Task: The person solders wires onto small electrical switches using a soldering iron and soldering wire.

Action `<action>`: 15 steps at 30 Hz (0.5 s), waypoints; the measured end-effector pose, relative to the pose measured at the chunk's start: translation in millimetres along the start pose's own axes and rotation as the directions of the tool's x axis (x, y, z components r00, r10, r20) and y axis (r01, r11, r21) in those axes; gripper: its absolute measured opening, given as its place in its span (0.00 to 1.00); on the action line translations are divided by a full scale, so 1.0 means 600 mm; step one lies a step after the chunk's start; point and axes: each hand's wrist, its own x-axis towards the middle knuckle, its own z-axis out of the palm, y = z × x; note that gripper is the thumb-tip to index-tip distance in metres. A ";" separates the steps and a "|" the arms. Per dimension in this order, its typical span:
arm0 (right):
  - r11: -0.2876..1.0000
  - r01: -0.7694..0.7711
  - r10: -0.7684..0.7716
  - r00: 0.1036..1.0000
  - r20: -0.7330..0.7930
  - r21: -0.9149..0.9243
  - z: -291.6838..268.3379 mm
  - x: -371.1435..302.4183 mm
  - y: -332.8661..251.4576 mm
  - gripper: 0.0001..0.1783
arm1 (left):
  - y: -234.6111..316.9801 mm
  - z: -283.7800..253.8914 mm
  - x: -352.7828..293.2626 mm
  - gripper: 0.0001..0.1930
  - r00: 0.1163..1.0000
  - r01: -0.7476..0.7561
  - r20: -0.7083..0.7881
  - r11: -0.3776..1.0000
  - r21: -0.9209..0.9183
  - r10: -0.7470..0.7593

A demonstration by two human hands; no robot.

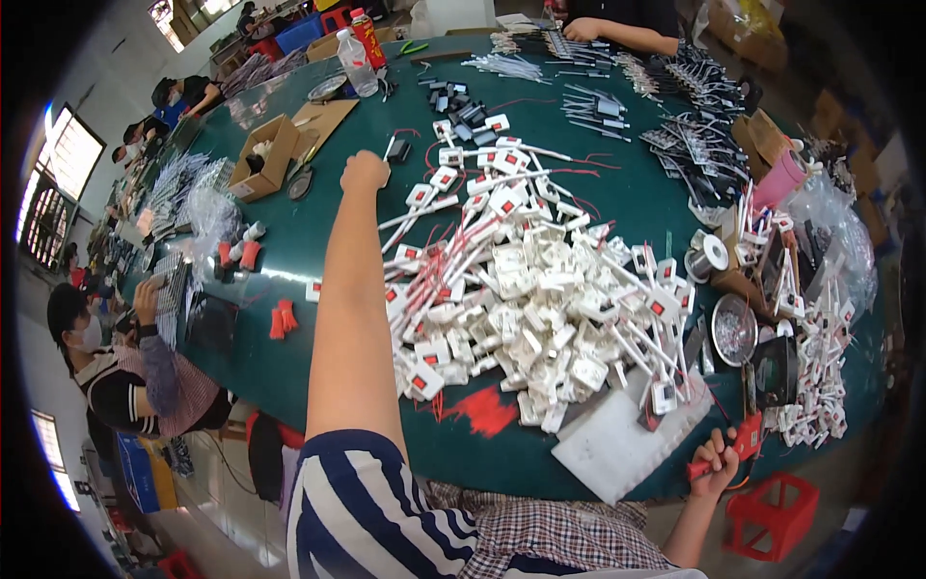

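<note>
Currently, the right hand (714,465) grips a red gun-shaped tool (748,436), while the left hand (367,171) curls beside a black block (400,151), its grip impossible to tell.

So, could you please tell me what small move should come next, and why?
I'd probably draw the left hand back toward the red-handled tool in the right hand: the left one reaches far across the green table, beside a small black part, while the tool is held by the table's near edge. I cannot tell whether the left hand grips that part.
</note>
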 end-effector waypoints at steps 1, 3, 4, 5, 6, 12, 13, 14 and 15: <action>1.000 0.016 -0.016 1.000 -0.014 -0.013 0.001 -0.004 -0.003 0.17 | 0.005 0.019 -0.004 0.25 1.000 -0.007 0.008 1.000 -0.020 0.007; 0.999 0.026 -0.027 0.999 -0.034 -0.036 0.003 -0.005 -0.002 0.17 | 0.005 0.039 0.004 0.25 0.999 -0.025 0.024 0.999 -0.031 0.026; 0.999 0.026 -0.028 0.999 -0.037 -0.045 0.007 -0.005 -0.001 0.17 | 0.008 0.048 0.009 0.26 0.998 -0.034 0.042 0.999 -0.034 0.036; 0.999 0.025 -0.027 0.999 -0.036 -0.039 0.003 -0.006 -0.001 0.16 | 0.010 0.055 0.017 0.26 0.998 -0.038 0.045 0.998 -0.040 0.040; 0.999 0.023 -0.024 0.999 -0.036 -0.033 0.000 -0.003 0.000 0.16 | 0.009 0.060 0.024 0.23 1.000 0.010 -0.010 1.000 -0.014 -0.010; 0.999 0.016 -0.018 0.999 -0.046 -0.036 0.013 0.005 0.005 0.15 | 0.038 0.040 0.041 0.16 0.917 0.144 -0.284 0.896 -0.420 -0.281; 0.999 0.013 -0.015 0.999 -0.050 -0.040 0.013 0.006 0.004 0.15 | 0.056 0.034 0.044 0.16 0.940 0.058 -0.283 0.905 -0.422 -0.192; 0.999 0.017 -0.020 0.998 -0.054 -0.048 0.013 0.005 0.003 0.15 | 0.078 0.030 0.038 0.17 0.955 -0.029 -0.280 0.905 -0.424 -0.101; 0.998 0.022 -0.025 0.998 -0.057 -0.056 0.014 0.004 0.001 0.15 | 0.100 0.027 0.028 0.18 0.986 -0.105 -0.163 0.892 -0.440 0.036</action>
